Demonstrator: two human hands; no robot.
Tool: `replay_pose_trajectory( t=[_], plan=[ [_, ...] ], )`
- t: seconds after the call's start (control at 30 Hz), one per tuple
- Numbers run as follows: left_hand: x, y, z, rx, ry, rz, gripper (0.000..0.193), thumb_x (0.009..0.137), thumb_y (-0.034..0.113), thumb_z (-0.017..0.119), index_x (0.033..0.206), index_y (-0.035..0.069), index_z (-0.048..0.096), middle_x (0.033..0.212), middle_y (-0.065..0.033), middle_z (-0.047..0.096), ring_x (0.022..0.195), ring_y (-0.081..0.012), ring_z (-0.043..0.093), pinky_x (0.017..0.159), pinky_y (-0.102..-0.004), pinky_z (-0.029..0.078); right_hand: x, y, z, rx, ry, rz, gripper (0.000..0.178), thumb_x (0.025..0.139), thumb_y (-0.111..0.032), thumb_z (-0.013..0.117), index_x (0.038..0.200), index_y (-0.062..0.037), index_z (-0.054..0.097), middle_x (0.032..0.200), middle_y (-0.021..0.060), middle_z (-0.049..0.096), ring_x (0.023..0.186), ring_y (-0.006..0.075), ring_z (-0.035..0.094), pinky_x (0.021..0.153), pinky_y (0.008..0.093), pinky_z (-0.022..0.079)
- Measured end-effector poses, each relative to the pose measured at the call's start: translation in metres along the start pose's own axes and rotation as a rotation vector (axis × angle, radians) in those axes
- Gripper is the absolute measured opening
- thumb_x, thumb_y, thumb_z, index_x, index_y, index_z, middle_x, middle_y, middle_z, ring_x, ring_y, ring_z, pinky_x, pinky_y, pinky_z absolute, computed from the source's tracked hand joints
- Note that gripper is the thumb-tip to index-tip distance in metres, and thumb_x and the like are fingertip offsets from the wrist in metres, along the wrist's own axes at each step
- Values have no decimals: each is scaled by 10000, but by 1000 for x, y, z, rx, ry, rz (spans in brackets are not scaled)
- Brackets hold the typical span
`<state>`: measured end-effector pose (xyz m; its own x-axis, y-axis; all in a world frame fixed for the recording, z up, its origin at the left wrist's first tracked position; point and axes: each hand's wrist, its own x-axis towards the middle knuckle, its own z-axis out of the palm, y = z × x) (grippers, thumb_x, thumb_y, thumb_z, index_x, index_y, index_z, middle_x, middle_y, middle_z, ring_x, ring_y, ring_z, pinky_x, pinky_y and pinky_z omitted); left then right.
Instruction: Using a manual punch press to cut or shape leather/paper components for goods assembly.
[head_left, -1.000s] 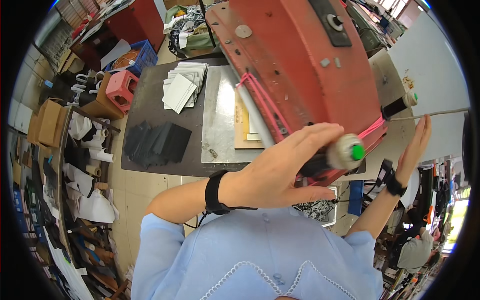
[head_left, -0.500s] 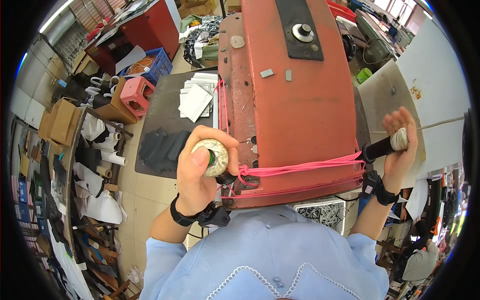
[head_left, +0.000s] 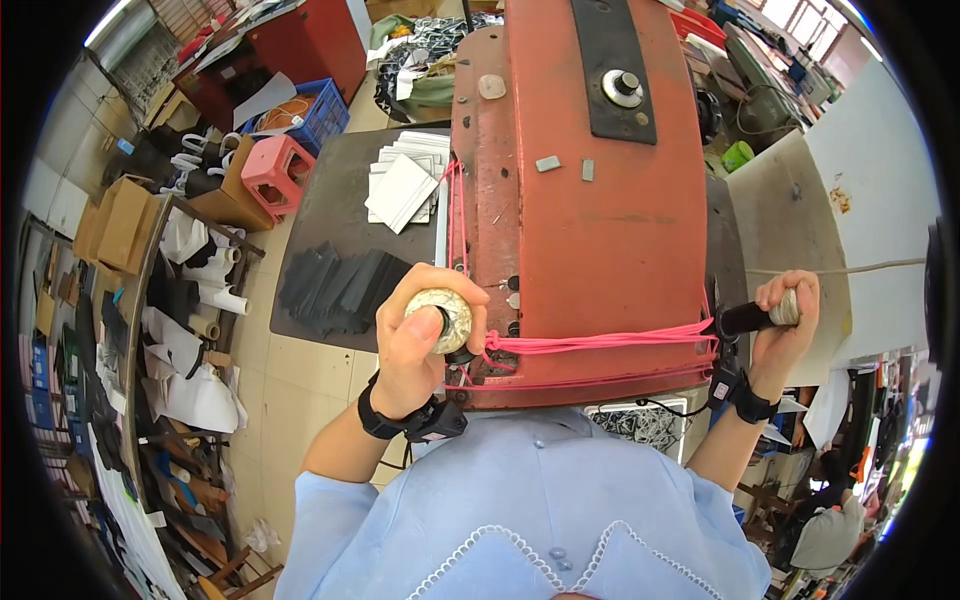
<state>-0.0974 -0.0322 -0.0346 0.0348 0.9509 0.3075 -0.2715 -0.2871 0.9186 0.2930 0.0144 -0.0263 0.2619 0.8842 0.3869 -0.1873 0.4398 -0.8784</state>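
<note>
My left hand [head_left: 404, 352] is wrapped round a handle with a pale taped end [head_left: 458, 312], its thumb lying across the top, at the left front of a red machine [head_left: 612, 260]. At the right front, my right hand [head_left: 784, 342] is closed on a black handle [head_left: 743, 319] with a pale wrapped tip. Several strands of pink cord [head_left: 610, 337] stretch across the machine's front between the two handles. A black device is strapped to each of my wrists.
Left of the machine, a dark table [head_left: 325, 195] carries white rectangular pieces [head_left: 402, 192] and overlapping black pieces [head_left: 335, 290]. Beyond it stand a pink stool [head_left: 277, 177] and a blue crate [head_left: 318, 115]. A rack of material rolls [head_left: 215, 300] lines the left. Two small grey blocks lie on the machine.
My right hand's fingers, spread beside the handle before, have closed round it, and the hand sits lower. My left hand keeps its hold. The whole view has shifted slightly.
</note>
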Motion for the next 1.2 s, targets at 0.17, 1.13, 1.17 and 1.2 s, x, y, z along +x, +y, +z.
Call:
replay_pose_trajectory(
  t=[0.17, 1.13, 1.17, 1.2],
  plan=[
    [-2, 7, 6, -6, 18, 27, 666, 959, 637, 391, 1072, -2, 546, 704, -95, 582, 629, -154, 553, 644, -281, 453, 5, 0, 1, 5, 3, -14, 324, 992, -295, 497, 1115, 0, 551, 706, 67, 481, 651, 163, 457, 644, 306, 406],
    [76, -126, 9, 1254, -596, 372, 409, 851, 241, 730, 1192, 51, 608, 1330, -189, 570, 1244, -350, 541, 987, -421, 461, -19, 3, 4, -241, 169, -112, 549, 1045, -357, 497, 1402, 46, 391, 1206, 123, 552, 1108, 220, 530, 1011, 368, 410],
    [77, -129, 11, 1264, -615, 379, 395, 856, 238, 725, 1182, 48, 607, 1316, -182, 581, 1237, -348, 547, 986, -421, 462, -16, 3, 1, -429, 263, -149, 535, 1038, -318, 524, 1404, 49, 390, 1249, 127, 540, 1131, 230, 527, 1027, 376, 402],
    [76, -131, 11, 1278, -631, 381, 381, 861, 235, 719, 1171, 45, 605, 1302, -176, 592, 1231, -345, 554, 984, -420, 464, -13, 4, 0, -614, 352, -180, 525, 1031, -279, 551, 1406, 51, 388, 1291, 130, 528, 1154, 239, 524, 1043, 383, 394]
  ],
)
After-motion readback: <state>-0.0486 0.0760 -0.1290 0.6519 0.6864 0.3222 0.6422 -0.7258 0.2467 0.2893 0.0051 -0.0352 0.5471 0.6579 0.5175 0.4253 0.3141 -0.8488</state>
